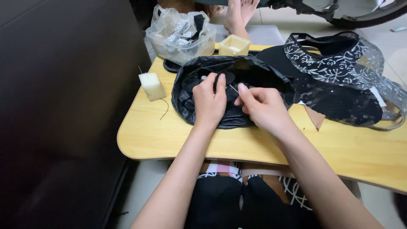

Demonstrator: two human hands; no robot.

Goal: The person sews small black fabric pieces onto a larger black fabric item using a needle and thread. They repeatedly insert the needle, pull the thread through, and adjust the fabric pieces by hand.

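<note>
glossy black plastic bag (190, 91), smooth wooden table (169, 135)

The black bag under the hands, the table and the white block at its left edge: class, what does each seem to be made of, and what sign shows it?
Black bag: thin plastic film, judging by its glossy crinkles. Table: pale wood or wood-look board, matte, with faint grain. White block: possibly foam or wax, dull and smooth; the picture leaves it open.

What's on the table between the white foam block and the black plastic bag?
Head view: only a short dark thread lying on bare wooden table between white foam block and black plastic bag.
</note>
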